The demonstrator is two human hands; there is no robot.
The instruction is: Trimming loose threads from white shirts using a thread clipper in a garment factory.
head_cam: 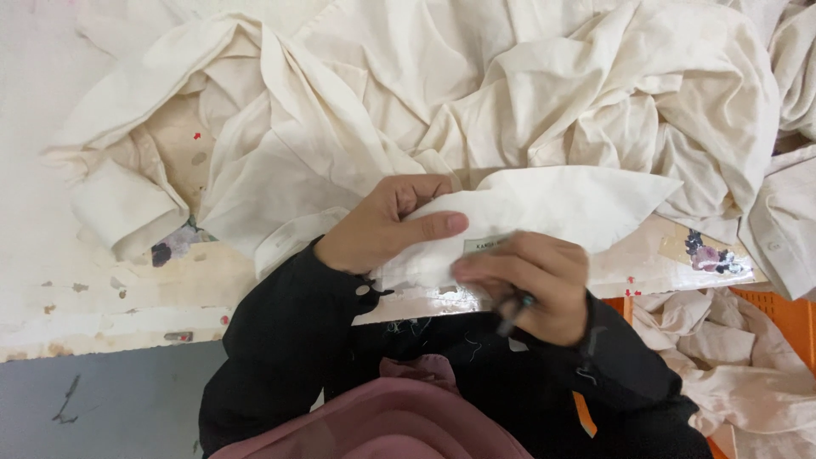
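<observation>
My left hand (382, 228) grips a cream shirt collar (561, 204), thumb laid across the cloth near a small sewn-in label (481, 246). My right hand (531, 285) is closed around a small dark tool (514, 310), a thread snipper by its look, and its fingers touch the collar beside the label. The collar's pointed end sticks out to the right. Both arms wear black sleeves.
A heap of cream garments (476, 93) covers the worn white table (102, 297). An orange crate (786, 319) with more cream cloth stands at the lower right. Grey floor (93, 408) shows at the lower left, and dusky pink cloth (399, 421) lies in my lap.
</observation>
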